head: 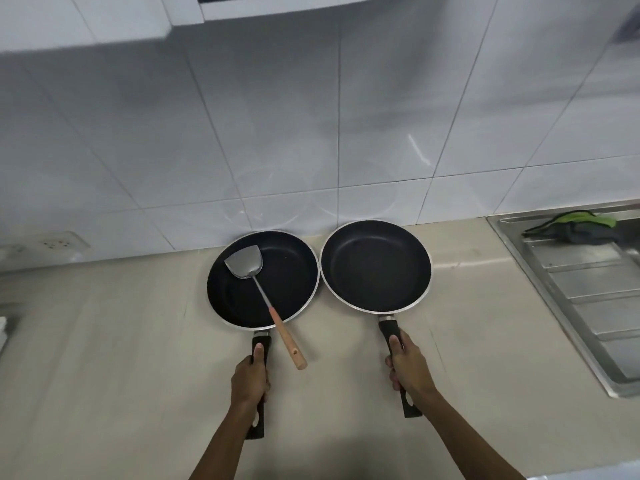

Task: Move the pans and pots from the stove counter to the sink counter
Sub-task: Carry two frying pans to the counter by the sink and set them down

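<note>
Two pans (pixel 375 268) sat side by side, spatula (pixel 258 289) in the left one, sink (pixel 581 292) off right.

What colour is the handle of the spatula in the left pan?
Light wood-coloured, on a silver metal spatula. Seen in the head view, the only one.

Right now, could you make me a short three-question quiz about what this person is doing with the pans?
1. True or false: the spatula lies in the pan held by the left hand.
2. What does the right hand grip? A) a pot lid B) the handle of the empty pan C) the cloth
3. Fill in: the steel sink drainboard lies to the person's ____.

Key: 1 true; 2 B; 3 right.
</note>
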Motion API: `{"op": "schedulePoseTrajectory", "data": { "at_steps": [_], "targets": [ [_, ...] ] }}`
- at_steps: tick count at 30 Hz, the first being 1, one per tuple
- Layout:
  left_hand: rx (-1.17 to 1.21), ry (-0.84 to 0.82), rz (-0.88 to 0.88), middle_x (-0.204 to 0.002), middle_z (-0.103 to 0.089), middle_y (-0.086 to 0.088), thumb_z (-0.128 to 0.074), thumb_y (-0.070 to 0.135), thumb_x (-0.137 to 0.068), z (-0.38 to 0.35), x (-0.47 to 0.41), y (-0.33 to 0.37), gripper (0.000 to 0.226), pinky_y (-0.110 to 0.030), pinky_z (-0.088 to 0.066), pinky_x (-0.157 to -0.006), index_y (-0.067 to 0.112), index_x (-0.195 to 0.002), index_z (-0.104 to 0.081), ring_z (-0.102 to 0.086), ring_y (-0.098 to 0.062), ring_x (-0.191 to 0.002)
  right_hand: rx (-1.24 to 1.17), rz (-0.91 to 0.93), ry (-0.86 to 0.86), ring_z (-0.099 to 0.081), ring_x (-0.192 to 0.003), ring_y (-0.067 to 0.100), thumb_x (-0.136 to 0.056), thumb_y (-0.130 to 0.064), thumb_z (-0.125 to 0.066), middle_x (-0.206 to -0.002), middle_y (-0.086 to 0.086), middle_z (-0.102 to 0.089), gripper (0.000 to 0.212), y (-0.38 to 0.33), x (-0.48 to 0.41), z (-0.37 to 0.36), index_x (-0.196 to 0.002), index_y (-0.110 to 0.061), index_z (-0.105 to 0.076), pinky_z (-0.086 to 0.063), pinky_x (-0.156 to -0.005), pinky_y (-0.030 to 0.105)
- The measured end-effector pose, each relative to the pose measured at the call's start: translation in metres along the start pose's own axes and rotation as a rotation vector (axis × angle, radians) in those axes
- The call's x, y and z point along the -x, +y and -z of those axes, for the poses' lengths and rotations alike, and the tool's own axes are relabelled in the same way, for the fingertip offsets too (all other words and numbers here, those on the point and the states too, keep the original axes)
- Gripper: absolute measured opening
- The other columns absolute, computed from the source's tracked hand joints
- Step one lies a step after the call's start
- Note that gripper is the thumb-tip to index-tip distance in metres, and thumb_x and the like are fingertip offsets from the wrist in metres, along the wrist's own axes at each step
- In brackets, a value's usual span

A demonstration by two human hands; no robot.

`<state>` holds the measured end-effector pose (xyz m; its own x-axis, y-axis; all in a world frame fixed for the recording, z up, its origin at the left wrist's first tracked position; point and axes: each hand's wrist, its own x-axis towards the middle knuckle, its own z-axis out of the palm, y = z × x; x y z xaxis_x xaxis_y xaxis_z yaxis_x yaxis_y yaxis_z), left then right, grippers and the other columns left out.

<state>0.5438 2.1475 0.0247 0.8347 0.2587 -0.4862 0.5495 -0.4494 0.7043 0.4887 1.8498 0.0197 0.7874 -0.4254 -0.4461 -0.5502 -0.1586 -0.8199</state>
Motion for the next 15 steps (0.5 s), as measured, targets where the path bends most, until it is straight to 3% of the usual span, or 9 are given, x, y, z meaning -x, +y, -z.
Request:
{"op": "schedulePoseTrajectory", "data": {
  "at_steps": [15],
  "targets": [
    [0.067,-0.045,0.042,-0.053,-0.055,-0.009,-0.035,0.048,-0.105,0.0005,-0.0023,0.0018,0.059,-0.035,-0.045,-0.052,0.004,-0.071,-0.056,-0.049,-0.024,-0.045,0.04,0.021,-0.032,-0.046,-0.045,0.015,-0.113,-0.031,-0.035,-0.072,0.01,-0.053,0.033,-0.0093,0.0065,0.0007,-0.138,-0.014,-0.047,-0.044,-0.037,0.026]
  ]
}}
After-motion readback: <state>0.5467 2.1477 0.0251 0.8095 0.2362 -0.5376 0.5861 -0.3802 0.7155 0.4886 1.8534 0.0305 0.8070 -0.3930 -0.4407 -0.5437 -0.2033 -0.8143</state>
